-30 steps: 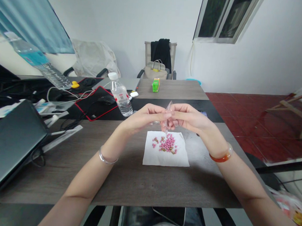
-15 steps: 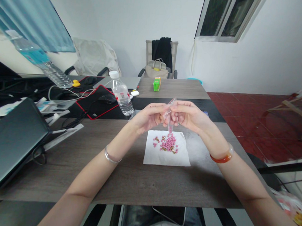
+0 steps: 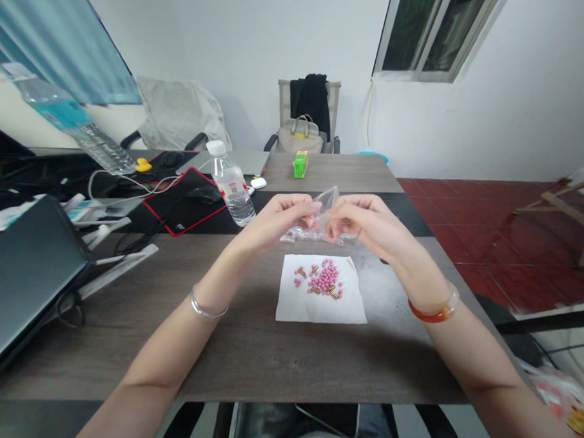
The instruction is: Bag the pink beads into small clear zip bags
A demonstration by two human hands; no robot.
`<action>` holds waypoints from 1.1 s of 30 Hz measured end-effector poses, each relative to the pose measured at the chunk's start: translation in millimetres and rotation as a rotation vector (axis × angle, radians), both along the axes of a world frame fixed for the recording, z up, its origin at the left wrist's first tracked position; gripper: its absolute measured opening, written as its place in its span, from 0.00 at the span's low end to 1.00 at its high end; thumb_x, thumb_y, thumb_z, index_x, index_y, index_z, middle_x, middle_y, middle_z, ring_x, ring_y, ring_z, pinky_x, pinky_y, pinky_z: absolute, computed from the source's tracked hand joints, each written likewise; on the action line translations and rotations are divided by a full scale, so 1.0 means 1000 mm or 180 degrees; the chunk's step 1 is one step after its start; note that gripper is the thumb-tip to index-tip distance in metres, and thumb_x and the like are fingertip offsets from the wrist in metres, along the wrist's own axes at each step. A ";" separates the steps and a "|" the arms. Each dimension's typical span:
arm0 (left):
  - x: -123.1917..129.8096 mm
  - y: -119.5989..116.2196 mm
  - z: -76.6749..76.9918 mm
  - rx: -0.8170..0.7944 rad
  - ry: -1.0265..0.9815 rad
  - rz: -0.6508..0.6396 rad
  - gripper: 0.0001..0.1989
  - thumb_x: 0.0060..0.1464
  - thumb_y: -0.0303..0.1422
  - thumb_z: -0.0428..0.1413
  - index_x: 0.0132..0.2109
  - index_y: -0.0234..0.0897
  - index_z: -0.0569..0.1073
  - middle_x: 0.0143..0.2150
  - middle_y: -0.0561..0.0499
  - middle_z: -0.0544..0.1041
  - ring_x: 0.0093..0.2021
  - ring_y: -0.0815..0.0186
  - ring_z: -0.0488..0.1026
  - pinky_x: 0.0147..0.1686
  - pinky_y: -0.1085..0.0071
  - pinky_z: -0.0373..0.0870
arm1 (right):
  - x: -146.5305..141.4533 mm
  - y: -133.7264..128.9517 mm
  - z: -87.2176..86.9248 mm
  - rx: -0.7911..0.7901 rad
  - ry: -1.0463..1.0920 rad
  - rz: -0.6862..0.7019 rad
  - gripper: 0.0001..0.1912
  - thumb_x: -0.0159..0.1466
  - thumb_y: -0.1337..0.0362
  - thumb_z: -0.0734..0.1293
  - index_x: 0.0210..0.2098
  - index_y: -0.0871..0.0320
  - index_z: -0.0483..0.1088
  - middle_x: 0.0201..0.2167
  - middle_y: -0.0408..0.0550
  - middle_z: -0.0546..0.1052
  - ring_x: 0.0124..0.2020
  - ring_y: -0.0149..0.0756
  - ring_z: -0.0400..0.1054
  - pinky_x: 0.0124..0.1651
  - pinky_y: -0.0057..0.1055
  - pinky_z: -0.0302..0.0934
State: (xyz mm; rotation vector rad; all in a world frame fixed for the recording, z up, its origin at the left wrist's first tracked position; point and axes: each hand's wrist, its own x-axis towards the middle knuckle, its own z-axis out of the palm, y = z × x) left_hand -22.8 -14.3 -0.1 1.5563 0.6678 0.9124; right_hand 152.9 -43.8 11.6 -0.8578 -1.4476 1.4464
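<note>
Between my two hands is a small clear plastic bag [image 3: 327, 200], raised above the table beyond the paper. My left hand [image 3: 289, 216] pinches its left side, and my right hand [image 3: 354, 216] pinches the right side. Below and nearer to me lies a white paper sheet [image 3: 292, 308], flat on the table. On it sits a cluster of round pink pills [image 3: 325, 277], with several shiny gold-brown capsules [image 3: 334, 292] among them. More clear plastic [image 3: 298, 234] shows just under my hands; how much of it there is I cannot tell.
Left of my hands stands a water bottle [image 3: 232, 189]. A black mouse pad [image 3: 183, 204] with red edging, cables and a dark laptop [image 3: 25, 285] fill the left side. A taller bottle [image 3: 76, 122] stands behind. A small green box [image 3: 300, 165] is at the far end.
My hands have moved slightly apart, and the bag between them is spread wider. Its lower end no longer hangs down over the pills. Clear plastic now shows beneath my hands.
</note>
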 end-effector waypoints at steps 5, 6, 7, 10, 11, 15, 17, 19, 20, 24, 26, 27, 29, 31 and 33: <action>-0.001 0.000 -0.006 0.0533 0.0507 0.0423 0.09 0.47 0.31 0.59 0.32 0.37 0.65 0.27 0.55 0.72 0.26 0.73 0.68 0.26 0.76 0.63 | -0.004 -0.001 -0.003 -0.0135 -0.0551 -0.0288 0.13 0.54 0.64 0.66 0.15 0.59 0.67 0.14 0.42 0.71 0.18 0.26 0.65 0.21 0.24 0.57; 0.000 -0.001 -0.008 0.0571 0.0536 0.0498 0.11 0.46 0.30 0.59 0.34 0.37 0.64 0.30 0.55 0.73 0.26 0.73 0.69 0.26 0.76 0.63 | -0.006 -0.001 -0.005 -0.0163 -0.0645 -0.0305 0.13 0.54 0.64 0.66 0.15 0.59 0.67 0.15 0.42 0.71 0.18 0.26 0.66 0.21 0.23 0.58; 0.001 -0.002 -0.009 0.0625 0.0597 0.0574 0.12 0.45 0.29 0.59 0.36 0.38 0.63 0.31 0.54 0.73 0.27 0.73 0.69 0.26 0.75 0.64 | -0.008 -0.001 -0.006 -0.0184 -0.0722 -0.0312 0.12 0.55 0.64 0.66 0.16 0.59 0.67 0.15 0.42 0.71 0.18 0.26 0.66 0.21 0.23 0.58; 0.003 -0.005 -0.010 0.0837 0.0882 0.0710 0.15 0.42 0.27 0.58 0.40 0.37 0.66 0.34 0.52 0.75 0.27 0.71 0.70 0.27 0.75 0.64 | -0.014 -0.001 -0.012 -0.0192 -0.0835 -0.0260 0.12 0.56 0.63 0.67 0.17 0.59 0.69 0.17 0.43 0.72 0.19 0.26 0.66 0.21 0.22 0.59; 0.003 -0.005 -0.011 0.0918 0.0965 0.0725 0.14 0.42 0.26 0.58 0.39 0.36 0.67 0.34 0.52 0.75 0.27 0.71 0.70 0.27 0.74 0.64 | -0.015 -0.001 -0.014 -0.0199 -0.0830 -0.0222 0.12 0.56 0.62 0.67 0.18 0.59 0.69 0.17 0.43 0.73 0.20 0.26 0.67 0.21 0.22 0.59; 0.002 -0.003 -0.013 0.1240 0.0996 0.1050 0.08 0.44 0.24 0.55 0.34 0.36 0.71 0.29 0.54 0.75 0.26 0.71 0.68 0.28 0.75 0.62 | -0.015 0.003 -0.019 -0.0617 -0.0696 0.0186 0.22 0.58 0.48 0.67 0.19 0.60 0.71 0.20 0.50 0.75 0.23 0.32 0.71 0.23 0.26 0.64; 0.002 -0.002 -0.013 0.1339 0.0812 0.1340 0.08 0.44 0.23 0.55 0.34 0.37 0.72 0.28 0.55 0.74 0.25 0.71 0.66 0.29 0.74 0.61 | -0.013 0.006 -0.021 -0.1082 -0.0460 0.0540 0.30 0.57 0.37 0.62 0.22 0.60 0.72 0.22 0.54 0.77 0.25 0.37 0.73 0.25 0.30 0.67; 0.002 -0.002 -0.012 0.1400 0.0620 0.1516 0.08 0.45 0.21 0.55 0.33 0.37 0.73 0.28 0.55 0.73 0.27 0.70 0.66 0.31 0.74 0.60 | -0.012 0.009 -0.022 -0.1501 -0.0046 0.0866 0.34 0.56 0.33 0.60 0.28 0.59 0.73 0.26 0.55 0.78 0.29 0.40 0.74 0.29 0.34 0.69; 0.002 -0.003 -0.011 0.1429 0.0563 0.1542 0.09 0.45 0.21 0.55 0.33 0.38 0.74 0.28 0.55 0.73 0.28 0.69 0.66 0.32 0.73 0.60 | -0.013 0.010 -0.022 -0.1650 0.0201 0.0980 0.33 0.56 0.33 0.60 0.29 0.59 0.73 0.28 0.55 0.78 0.31 0.41 0.75 0.31 0.36 0.70; 0.005 -0.008 -0.009 0.1551 0.0695 0.1345 0.12 0.43 0.18 0.54 0.31 0.39 0.75 0.30 0.54 0.75 0.34 0.65 0.68 0.40 0.70 0.60 | -0.019 0.015 -0.027 -0.1983 0.1144 0.0946 0.24 0.59 0.41 0.63 0.28 0.57 0.69 0.26 0.49 0.76 0.32 0.38 0.73 0.38 0.40 0.70; 0.008 -0.011 -0.011 0.1548 0.0847 0.1165 0.12 0.41 0.18 0.55 0.30 0.40 0.76 0.30 0.54 0.75 0.35 0.63 0.67 0.42 0.68 0.60 | -0.022 0.019 -0.033 -0.2061 0.1561 0.0644 0.17 0.61 0.50 0.65 0.26 0.57 0.68 0.23 0.45 0.74 0.28 0.34 0.71 0.37 0.35 0.69; 0.010 -0.011 -0.013 0.1527 0.0906 0.1086 0.13 0.41 0.18 0.55 0.30 0.40 0.76 0.30 0.54 0.74 0.35 0.63 0.67 0.43 0.67 0.60 | -0.023 0.021 -0.036 -0.2086 0.1709 0.0474 0.13 0.61 0.55 0.66 0.26 0.57 0.68 0.22 0.43 0.73 0.27 0.31 0.70 0.36 0.31 0.68; 0.015 -0.013 -0.018 0.1480 0.0971 0.0942 0.14 0.40 0.17 0.54 0.30 0.41 0.77 0.28 0.54 0.73 0.34 0.62 0.67 0.44 0.66 0.61 | -0.024 0.025 -0.043 -0.2119 0.1824 0.0188 0.07 0.59 0.63 0.67 0.25 0.57 0.68 0.21 0.41 0.73 0.25 0.29 0.68 0.32 0.27 0.66; 0.021 -0.016 -0.023 0.1421 0.0902 0.0816 0.15 0.40 0.17 0.53 0.30 0.41 0.77 0.29 0.53 0.74 0.35 0.62 0.68 0.45 0.65 0.61 | -0.022 0.029 -0.049 -0.2180 0.1808 -0.0052 0.05 0.58 0.66 0.66 0.25 0.57 0.68 0.21 0.41 0.73 0.24 0.28 0.67 0.30 0.26 0.66; 0.028 -0.020 -0.028 0.1316 0.0585 0.0910 0.16 0.39 0.17 0.52 0.32 0.40 0.76 0.37 0.51 0.76 0.42 0.60 0.70 0.49 0.64 0.61 | -0.020 0.032 -0.055 -0.2166 0.1805 -0.0286 0.04 0.58 0.67 0.65 0.26 0.57 0.68 0.22 0.41 0.74 0.25 0.28 0.68 0.31 0.25 0.66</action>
